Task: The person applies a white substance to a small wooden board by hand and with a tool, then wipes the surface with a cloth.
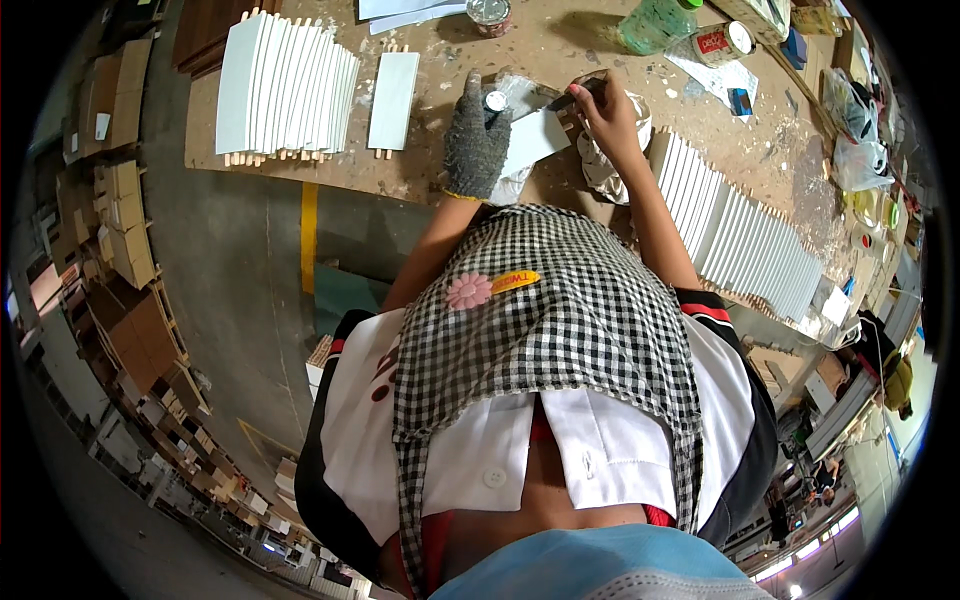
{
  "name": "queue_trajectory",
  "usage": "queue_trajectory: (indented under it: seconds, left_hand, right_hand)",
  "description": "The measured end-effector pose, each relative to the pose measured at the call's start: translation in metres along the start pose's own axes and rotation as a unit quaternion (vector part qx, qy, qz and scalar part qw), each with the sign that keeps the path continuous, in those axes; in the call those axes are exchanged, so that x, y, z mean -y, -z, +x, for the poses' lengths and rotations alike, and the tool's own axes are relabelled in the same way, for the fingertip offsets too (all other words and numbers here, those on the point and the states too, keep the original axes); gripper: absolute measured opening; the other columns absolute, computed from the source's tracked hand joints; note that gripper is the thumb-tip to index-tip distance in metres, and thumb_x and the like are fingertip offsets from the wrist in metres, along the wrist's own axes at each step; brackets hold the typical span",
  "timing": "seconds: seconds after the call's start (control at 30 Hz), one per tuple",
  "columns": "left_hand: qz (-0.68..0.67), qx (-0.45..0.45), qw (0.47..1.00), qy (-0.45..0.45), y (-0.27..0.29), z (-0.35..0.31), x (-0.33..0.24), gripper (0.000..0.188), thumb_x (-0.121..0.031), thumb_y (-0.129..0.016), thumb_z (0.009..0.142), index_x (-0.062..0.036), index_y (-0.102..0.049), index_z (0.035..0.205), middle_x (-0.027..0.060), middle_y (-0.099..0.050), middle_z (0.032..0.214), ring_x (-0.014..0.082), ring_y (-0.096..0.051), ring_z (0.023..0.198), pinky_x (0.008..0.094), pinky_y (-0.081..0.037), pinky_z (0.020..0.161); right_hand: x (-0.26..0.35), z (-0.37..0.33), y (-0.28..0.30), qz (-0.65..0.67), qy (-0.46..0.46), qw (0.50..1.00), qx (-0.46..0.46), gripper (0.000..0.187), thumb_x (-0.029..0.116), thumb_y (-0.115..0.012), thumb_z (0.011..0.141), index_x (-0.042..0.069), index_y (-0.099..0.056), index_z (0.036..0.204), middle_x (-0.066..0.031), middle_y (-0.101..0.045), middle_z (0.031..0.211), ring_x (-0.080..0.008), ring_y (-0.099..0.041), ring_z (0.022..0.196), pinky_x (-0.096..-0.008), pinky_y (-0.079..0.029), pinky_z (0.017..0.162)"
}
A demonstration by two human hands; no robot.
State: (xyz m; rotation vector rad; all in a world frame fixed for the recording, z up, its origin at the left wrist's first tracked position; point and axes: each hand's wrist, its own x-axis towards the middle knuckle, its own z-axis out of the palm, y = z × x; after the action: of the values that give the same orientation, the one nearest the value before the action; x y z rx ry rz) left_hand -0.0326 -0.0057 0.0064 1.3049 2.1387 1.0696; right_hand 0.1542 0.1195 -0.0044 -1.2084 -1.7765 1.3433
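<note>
Fingers (588, 98) of the bare right hand (612, 118) were seen in the head view to be closed around a narrow dark tool (562, 101), its kind not clear. Its tip was held just above a flat, smooth white panel (535, 140), which was set between the two hands, near the bench's front edge. By the left hand (474, 150), covered in a grey knitted glove, the panel's left side was met; whether it was gripped could not be told. A small round white-faced object (495, 101) was framed by the gloved fingers.

Upright white panels with wooden dowel ends were ranged in a stack (285, 88) at the left and a long row (735, 225) at the right; a single panel (393, 100) was laid beside the stack. Near the right wrist a creased pale cloth (600, 168) was bunched.

The brown bench top (545, 55) was marked with pale spatters. Grey floor (235, 300) and piled cardboard boxes (125, 215) were shown beyond.

Both forearms were stretched forward past a checked apron (560, 310), the right wrist bent inward, the gloved hand pointed away from the body.
</note>
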Motion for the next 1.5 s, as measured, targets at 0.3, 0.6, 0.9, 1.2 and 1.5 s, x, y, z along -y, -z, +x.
queue_trajectory:
  seconds: [0.3, 0.6, 0.9, 1.2, 1.5]
  left_hand:
    - [-0.002, 0.010, 1.000, 0.018, 0.003, 0.001, -0.004, 0.072, -0.017, -0.069, 0.089, -0.0063, -0.035, 0.152, 0.0246, -0.061, 0.124, 0.0403, -0.063, 0.110, 0.0465, -0.053, 0.091]
    - [-0.016, 0.017, 1.000, 0.021, 0.005, 0.002, -0.008, 0.071, -0.014, -0.068, 0.090, -0.0042, -0.035, 0.152, 0.0249, -0.060, 0.126, 0.0396, -0.062, 0.113, 0.0456, -0.051, 0.094]
    - [0.019, 0.008, 1.000, 0.020, 0.004, 0.002, -0.009, 0.070, -0.015, -0.068, 0.090, -0.0050, -0.036, 0.151, 0.0261, -0.060, 0.126, 0.0403, -0.062, 0.112, 0.0462, -0.052, 0.094]
    - [0.008, 0.012, 1.000, 0.017, 0.008, 0.001, -0.012, 0.070, -0.015, -0.068, 0.090, -0.0053, -0.035, 0.152, 0.0249, -0.060, 0.127, 0.0394, -0.062, 0.112, 0.0451, -0.052, 0.093]
    - [0.007, 0.009, 1.000, 0.012, 0.007, 0.001, -0.010, 0.071, -0.014, -0.068, 0.090, -0.0055, -0.035, 0.152, 0.0254, -0.060, 0.128, 0.0397, -0.062, 0.113, 0.0450, -0.052, 0.094]
  right_hand:
    - [0.011, 0.004, -0.004, 0.135, -0.136, 0.981, -0.013, 0.030, 0.022, -0.071, 0.096, 0.001, -0.050, 0.092, -0.0041, -0.061, 0.070, -0.0099, -0.056, 0.060, -0.0270, -0.043, 0.051]
    - [-0.001, 0.001, -0.005, 0.121, -0.149, 0.981, -0.023, 0.029, 0.023, -0.071, 0.096, 0.002, -0.052, 0.093, -0.0022, -0.056, 0.073, -0.0105, -0.054, 0.059, -0.0262, -0.041, 0.051]
    - [-0.016, 0.004, -0.012, 0.083, -0.150, 0.985, -0.035, 0.027, 0.021, -0.070, 0.097, 0.002, -0.051, 0.094, -0.0023, -0.057, 0.074, -0.0097, -0.053, 0.059, -0.0259, -0.041, 0.051]
    - [-0.011, 0.003, -0.015, 0.103, -0.149, 0.983, -0.025, 0.033, 0.025, -0.072, 0.096, 0.001, -0.050, 0.092, -0.0035, -0.058, 0.071, -0.0107, -0.054, 0.057, -0.0277, -0.042, 0.050]
    - [-0.007, 0.002, -0.013, 0.085, -0.149, 0.985, -0.021, 0.033, 0.024, -0.072, 0.095, 0.001, -0.050, 0.091, -0.0039, -0.057, 0.069, -0.0106, -0.054, 0.057, -0.0281, -0.042, 0.050]
